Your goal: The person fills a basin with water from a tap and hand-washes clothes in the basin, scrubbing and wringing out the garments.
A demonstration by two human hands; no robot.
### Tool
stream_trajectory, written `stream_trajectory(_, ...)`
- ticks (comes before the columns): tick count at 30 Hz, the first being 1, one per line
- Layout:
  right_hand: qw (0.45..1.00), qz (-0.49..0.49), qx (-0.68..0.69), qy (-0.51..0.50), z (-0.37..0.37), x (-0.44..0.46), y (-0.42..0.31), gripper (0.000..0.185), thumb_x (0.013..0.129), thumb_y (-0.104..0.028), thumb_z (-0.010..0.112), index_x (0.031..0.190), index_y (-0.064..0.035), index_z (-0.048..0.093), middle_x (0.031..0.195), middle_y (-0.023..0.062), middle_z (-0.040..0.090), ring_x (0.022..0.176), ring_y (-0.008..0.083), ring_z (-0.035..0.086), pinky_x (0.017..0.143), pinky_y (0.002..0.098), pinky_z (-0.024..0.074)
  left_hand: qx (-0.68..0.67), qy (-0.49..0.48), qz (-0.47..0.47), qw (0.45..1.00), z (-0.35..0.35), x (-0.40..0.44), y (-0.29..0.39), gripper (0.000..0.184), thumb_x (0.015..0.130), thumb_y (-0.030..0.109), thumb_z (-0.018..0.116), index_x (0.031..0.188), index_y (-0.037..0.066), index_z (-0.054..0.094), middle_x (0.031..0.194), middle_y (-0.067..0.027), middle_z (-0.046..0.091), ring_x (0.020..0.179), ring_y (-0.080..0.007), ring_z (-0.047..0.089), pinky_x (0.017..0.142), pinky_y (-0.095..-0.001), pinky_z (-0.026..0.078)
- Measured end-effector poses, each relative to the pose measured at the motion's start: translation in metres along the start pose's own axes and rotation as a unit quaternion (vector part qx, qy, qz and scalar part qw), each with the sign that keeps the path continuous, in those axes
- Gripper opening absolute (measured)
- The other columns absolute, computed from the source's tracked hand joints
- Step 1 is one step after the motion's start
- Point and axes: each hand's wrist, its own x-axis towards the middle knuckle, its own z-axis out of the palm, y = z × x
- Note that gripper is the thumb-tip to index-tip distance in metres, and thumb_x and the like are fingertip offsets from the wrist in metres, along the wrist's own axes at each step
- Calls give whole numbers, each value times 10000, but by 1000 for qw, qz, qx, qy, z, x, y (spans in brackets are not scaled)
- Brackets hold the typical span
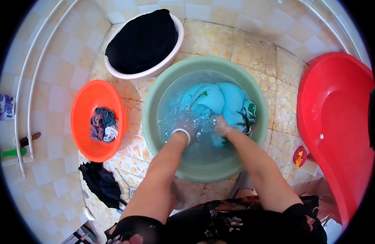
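Observation:
A large green basin (150, 122) of water stands in front of me. Bunched turquoise fabric (210, 97) with dark leafy patches bulges above the water at the back and right of it. My left hand (186, 121) is under the splashing water left of the fabric, its fingers hidden; a white bangle (187, 134) circles that wrist. At the fabric's near edge is my right hand (222, 125), blurred and partly in the water. Whether either hand grips the cloth cannot be made out.
An orange basin (83, 122) at the left holds several small garments (101, 125). Behind it, a white basin (180, 34) carries black cloth (142, 42). Dark cloth (100, 183) lies on the tiled floor. A red tub (334, 110) stands at the right.

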Motion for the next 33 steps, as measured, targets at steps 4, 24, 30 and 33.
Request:
stream_trajectory(4,883,111,439,125,-159,-54,-1,335,765,-94,534,1078,11,593,894,143,641,819,274,609,765,420,488,-25,27,-26,999,-4,-26,-2,662,774,282,695,1343,62,437,1411,-165,390,1312,-351,369,1002,-452,404)
stream_trajectory(24,516,-79,826,212,-409,-174,-50,257,783,-96,527,1011,12,579,886,63,620,774,149,599,723,286,507,-589,31,-14,808,-63,-56,-76,351,758,28,471,1082,-6,603,943,-168,671,879,-291,668,779,-376,531)
stream_trajectory(30,616,-1,770,166,-333,-125,-38,246,836,-165,549,1019,-9,599,910,24,621,798,115,576,742,277,484,-827,-58,18,558,-154,-91,-70,486,778,-19,410,1261,-47,445,1125,-199,608,968,-290,648,862,-403,548)
stream_trajectory(33,804,60,563,180,-291,-108,-30,379,872,-274,581,1101,28,572,1014,117,629,908,232,600,838,359,474,-856,-42,-47,513,-155,-86,-72,466,782,6,424,1242,-64,450,1113,-199,610,965,-292,650,863,-398,548)
